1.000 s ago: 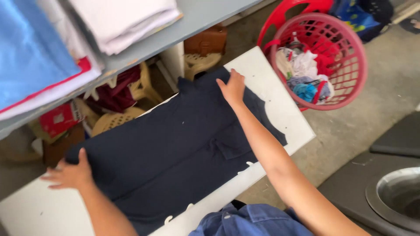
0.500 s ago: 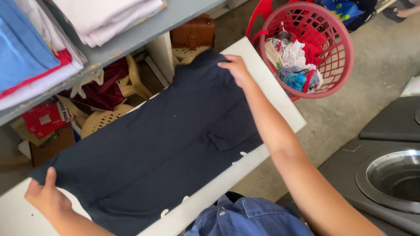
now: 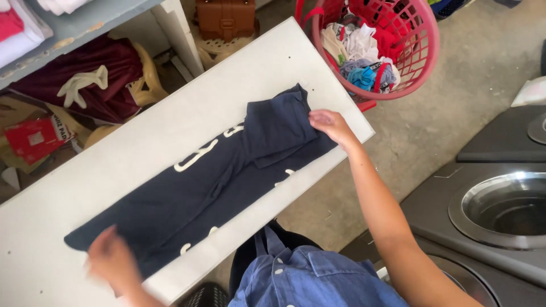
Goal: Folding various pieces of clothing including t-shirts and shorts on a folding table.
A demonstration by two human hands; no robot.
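Observation:
A navy shirt [image 3: 216, 182] with white print lies folded lengthwise on a white table [image 3: 131, 142]. Its far side has been turned over toward me, and a sleeve lies folded across the right end. My right hand [image 3: 330, 125] rests on the shirt's right edge by that sleeve, fingers flat. My left hand [image 3: 114, 261], blurred, presses on the shirt's left end near the table's front edge. Neither hand lifts the cloth off the table.
A red laundry basket [image 3: 421, 62] full of mixed clothes stands on the floor past the table's right end. A shelf with folded laundry [image 3: 23, 34] and a brown bag [image 3: 226, 18] are behind. A washing machine drum opening [image 3: 500, 210] is at right.
The shirt, spread flat before, is now folded in half lengthwise toward me with white print showing. Both hands came nearer along with the fold; the view shifted.

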